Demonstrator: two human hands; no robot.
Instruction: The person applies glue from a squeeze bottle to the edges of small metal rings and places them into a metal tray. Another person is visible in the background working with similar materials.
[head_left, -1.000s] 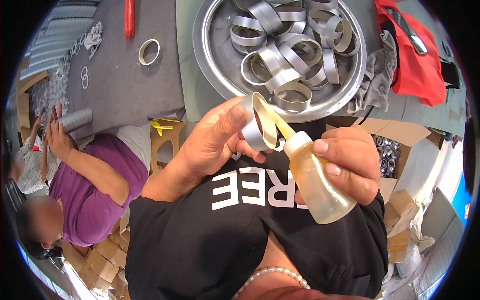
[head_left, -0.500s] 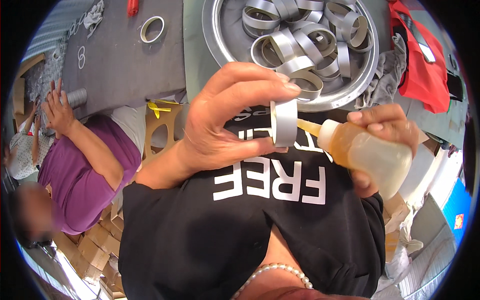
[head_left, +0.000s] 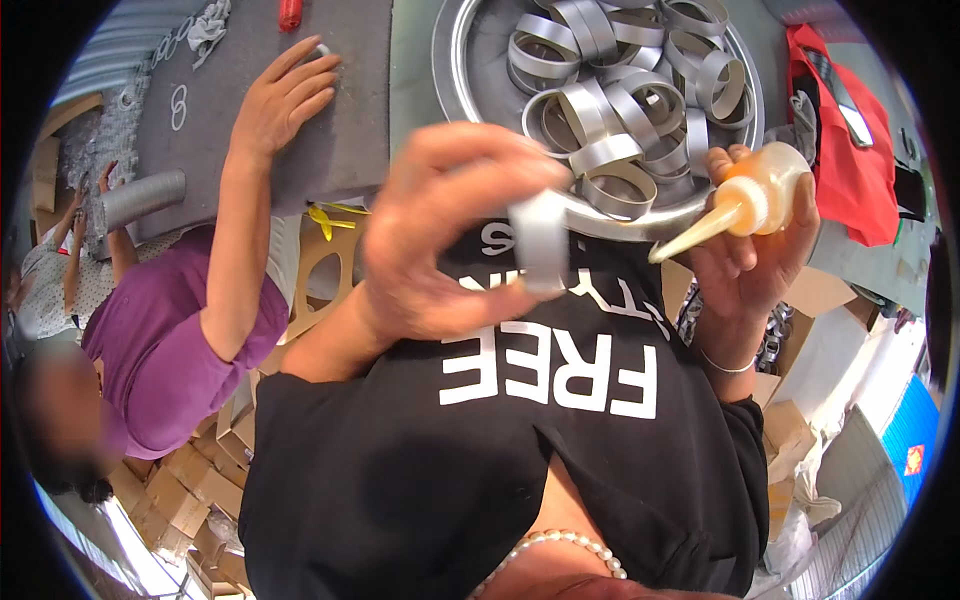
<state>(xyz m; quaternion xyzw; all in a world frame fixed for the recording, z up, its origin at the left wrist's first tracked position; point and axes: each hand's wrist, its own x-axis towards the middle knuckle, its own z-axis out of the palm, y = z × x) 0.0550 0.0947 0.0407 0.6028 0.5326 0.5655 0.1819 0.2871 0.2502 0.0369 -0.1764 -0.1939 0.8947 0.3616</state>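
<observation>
My left hand (head_left: 425, 240) pinches a silver ring band (head_left: 541, 245) between thumb and fingertips, in front of my chest. Both hand and band are blurred by motion. To the right, my right hand (head_left: 755, 270) is closed around a soft squeeze bottle (head_left: 775, 190) with amber liquid inside. The bottle's long pale nozzle (head_left: 700, 232) points down and left, apart from the band. Beyond my hands stands a round metal tray (head_left: 455, 70), heaped with several similar silver bands (head_left: 600, 110).
At left, a co-worker in purple reaches a hand (head_left: 285, 100) over the dark mat (head_left: 205, 130). A row of stacked bands (head_left: 145, 197) lies at the mat's edge. Red cloth (head_left: 820, 130) lies right of the tray. Cardboard boxes (head_left: 185, 490) stand below.
My right hand has turned the bottle, drawing its nozzle away from the band and raising its body. My left hand has shifted slightly left. The co-worker's hand has reached the lone ring on the mat.
</observation>
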